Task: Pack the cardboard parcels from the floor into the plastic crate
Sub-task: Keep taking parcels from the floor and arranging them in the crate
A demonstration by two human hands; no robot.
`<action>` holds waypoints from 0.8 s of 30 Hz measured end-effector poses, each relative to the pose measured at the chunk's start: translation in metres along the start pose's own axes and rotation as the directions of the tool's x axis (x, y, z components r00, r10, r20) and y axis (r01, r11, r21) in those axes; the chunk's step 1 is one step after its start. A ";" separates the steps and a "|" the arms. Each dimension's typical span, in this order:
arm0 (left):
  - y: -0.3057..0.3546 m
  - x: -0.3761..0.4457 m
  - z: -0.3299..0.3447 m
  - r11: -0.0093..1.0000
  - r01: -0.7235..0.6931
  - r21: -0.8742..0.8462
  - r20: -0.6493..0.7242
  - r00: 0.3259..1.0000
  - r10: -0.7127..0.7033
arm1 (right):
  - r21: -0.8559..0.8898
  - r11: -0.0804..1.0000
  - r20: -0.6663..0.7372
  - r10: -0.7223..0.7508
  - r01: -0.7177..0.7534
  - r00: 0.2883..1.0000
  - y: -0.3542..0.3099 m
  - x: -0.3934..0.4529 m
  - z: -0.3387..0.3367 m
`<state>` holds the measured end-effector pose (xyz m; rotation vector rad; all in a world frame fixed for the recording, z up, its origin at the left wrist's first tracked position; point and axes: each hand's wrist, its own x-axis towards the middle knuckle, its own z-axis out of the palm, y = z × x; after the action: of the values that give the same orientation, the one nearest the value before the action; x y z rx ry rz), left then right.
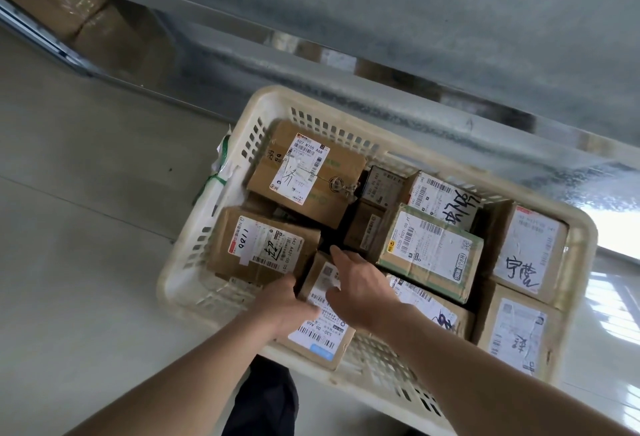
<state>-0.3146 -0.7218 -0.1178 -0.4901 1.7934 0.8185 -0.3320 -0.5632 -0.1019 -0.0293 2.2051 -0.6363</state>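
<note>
Currently both hands work one parcel (pixel 320 314) at the lower centre of the frame, over the crate's (pixel 180 283) near wall. The left hand (pixel 287 304) clasps its left edge; the right hand (pixel 360 290) lies flat on top, fingers spread and pressing, not closed round it. The parcel sits tilted, far end down in the crate, near end overhanging the rim, apparently because it is being slid into the gap between the left box (pixel 259 245) and the taped box (pixel 429 248). Other parcels fill the crate label-up, close together. No parcels show on the visible floor (pixel 86 228). Judgement: packing is nearly complete.
</note>
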 end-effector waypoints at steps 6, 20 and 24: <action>-0.002 0.009 -0.006 0.783 0.192 -0.592 -0.070 0.955 -0.288 | 0.022 0.999 0.032 0.026 -0.027 0.999 -0.002 0.003 0.000; 0.000 0.004 -0.015 0.875 0.044 -0.482 -0.075 0.993 -0.091 | 0.018 0.996 -0.052 0.085 -0.085 0.995 0.001 0.008 0.009; -0.010 0.000 0.001 0.957 0.024 -0.289 0.023 1.000 -0.018 | -0.024 0.996 -0.054 0.090 -0.091 0.995 0.001 0.011 0.009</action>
<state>-0.3071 -0.7276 -0.1215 -0.6868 1.6539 1.0749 -0.3320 -0.5693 -0.1148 0.0741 2.2518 -0.5635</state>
